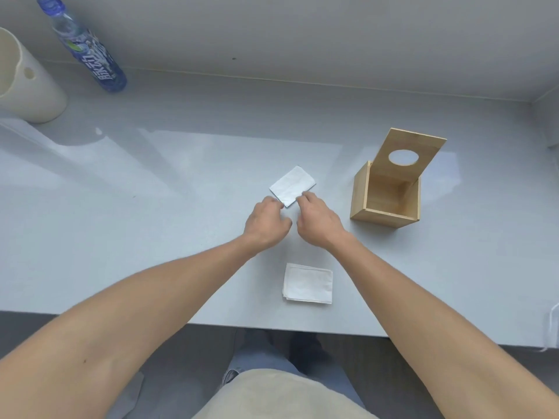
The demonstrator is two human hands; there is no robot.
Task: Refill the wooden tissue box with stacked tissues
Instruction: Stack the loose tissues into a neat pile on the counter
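A wooden tissue box (pixel 360 195) stands at the right of the table, its lid (pixel 423 145) with a round hole tipped up and back; the inside looks empty. A folded white tissue (pixel 292 184) lies flat in the middle of the table. My left hand (pixel 266 223) and my right hand (pixel 317 220) sit side by side at its near edge, fingertips pinching or touching that edge. A small stack of folded white tissues (pixel 308 283) rests nearer to me, between my forearms.
A blue plastic bottle (pixel 87 52) stands at the back left, beside a cream cylindrical container (pixel 33 86). The grey table (pixel 121 207) meets a wall at the back; its front edge runs just beyond the stack.
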